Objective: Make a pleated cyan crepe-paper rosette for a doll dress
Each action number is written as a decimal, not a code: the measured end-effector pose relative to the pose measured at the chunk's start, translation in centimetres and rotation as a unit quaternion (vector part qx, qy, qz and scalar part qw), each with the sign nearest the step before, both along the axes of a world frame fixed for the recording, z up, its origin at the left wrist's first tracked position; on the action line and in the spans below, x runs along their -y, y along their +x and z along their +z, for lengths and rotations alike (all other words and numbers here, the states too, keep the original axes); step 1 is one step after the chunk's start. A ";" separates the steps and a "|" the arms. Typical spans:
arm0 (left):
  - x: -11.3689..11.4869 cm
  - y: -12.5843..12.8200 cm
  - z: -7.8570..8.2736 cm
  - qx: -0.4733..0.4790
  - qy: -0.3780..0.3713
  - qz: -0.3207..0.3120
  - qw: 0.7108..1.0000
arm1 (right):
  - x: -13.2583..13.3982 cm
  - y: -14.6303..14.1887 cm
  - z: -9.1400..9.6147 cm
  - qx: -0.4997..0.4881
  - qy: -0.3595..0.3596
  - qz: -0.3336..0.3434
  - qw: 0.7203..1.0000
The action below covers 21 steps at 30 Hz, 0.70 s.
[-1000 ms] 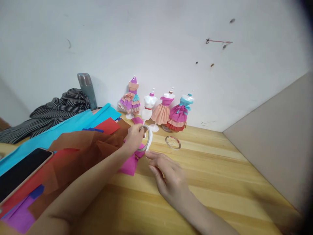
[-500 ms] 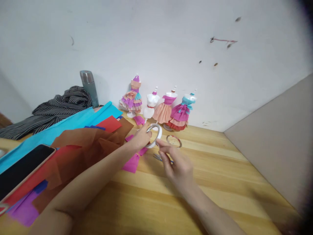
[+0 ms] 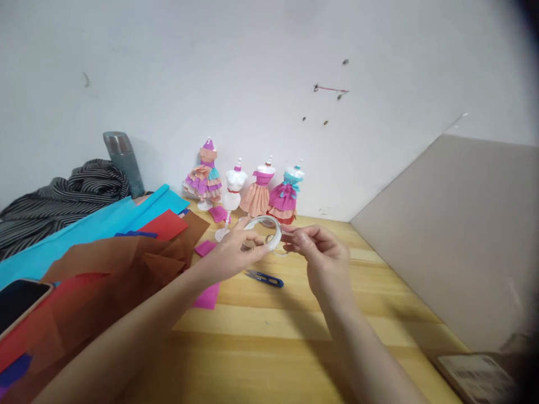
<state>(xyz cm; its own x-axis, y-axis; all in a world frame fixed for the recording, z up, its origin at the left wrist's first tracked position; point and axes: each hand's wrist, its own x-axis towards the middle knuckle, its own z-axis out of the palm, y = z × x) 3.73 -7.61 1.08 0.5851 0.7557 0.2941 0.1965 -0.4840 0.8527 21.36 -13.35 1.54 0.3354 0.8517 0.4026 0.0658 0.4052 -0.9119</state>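
Note:
My left hand [image 3: 234,253] holds a white roll of tape [image 3: 268,229] up above the wooden table [image 3: 295,336], fingers wrapped round its rim. My right hand [image 3: 322,253] is closed in a pinch at the right side of the roll, on the tape's edge. Small blue-handled snips [image 3: 265,278] lie on the table just below both hands. A magenta paper piece [image 3: 207,295] lies by my left wrist.
Several small mannequins in paper dresses [image 3: 252,191] stand along the white wall. Coloured paper sheets [image 3: 105,247] cover the left side, with a phone [image 3: 17,300] on them. A grey flask [image 3: 124,163] and striped cloth [image 3: 63,193] sit behind. A beige panel [image 3: 455,235] rises at right.
Both hands rose from the table with the tape roll, and my right hand closed on its edge. The snips came into sight beneath them. The view shifted right.

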 end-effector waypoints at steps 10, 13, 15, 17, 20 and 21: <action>0.1 -0.3 1.0 -0.039 0.136 0.054 0.988 | 0.3 -1.1 -0.2 0.098 0.057 -0.011 0.993; 0.3 0.2 0.0 -0.022 -0.012 -0.042 0.999 | 0.5 -1.4 -0.6 0.142 0.058 0.002 0.988; 0.4 0.4 -0.3 0.011 -0.081 -0.087 0.993 | 0.7 -1.3 -0.7 0.192 0.071 -0.005 0.979; 0.6 0.5 -0.2 0.026 -0.082 -0.062 0.994 | 0.8 -1.2 -0.6 0.260 0.108 -0.032 0.959; 0.8 0.3 0.2 0.033 -0.047 -0.012 0.998 | 1.0 -1.1 -0.2 0.345 0.154 -0.062 0.924; 0.8 0.2 0.3 0.041 -0.048 -0.016 0.998 | 1.1 -1.1 -0.1 0.360 0.160 -0.064 0.917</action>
